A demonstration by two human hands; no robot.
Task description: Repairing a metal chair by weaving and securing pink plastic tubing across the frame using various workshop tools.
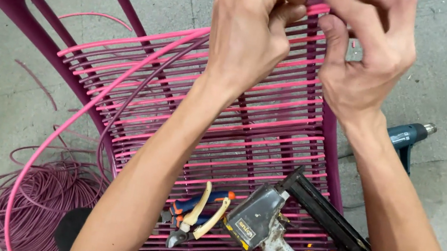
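Note:
My left hand (pixel 252 27) and my right hand (pixel 366 52) are raised together at the top of the view, both pinching a pink plastic cord (pixel 317 8) where it wraps the right bar of a purple metal chair frame (pixel 329 143). A long loop of that pink cord (pixel 87 109) trails from the hands down to the left. The frame is strung with many parallel pink and purple strands (pixel 270 133). On those strands, below my forearms, lie a worn pneumatic staple gun (pixel 277 237) and pliers (pixel 197 212) with blue, orange and cream handles.
A coil of dark purple cord (pixel 42 198) lies on the concrete floor at lower left. A teal heat gun (pixel 409 138) sits on the floor to the right of the frame. Loose cord scraps (pixel 37 82) are scattered around.

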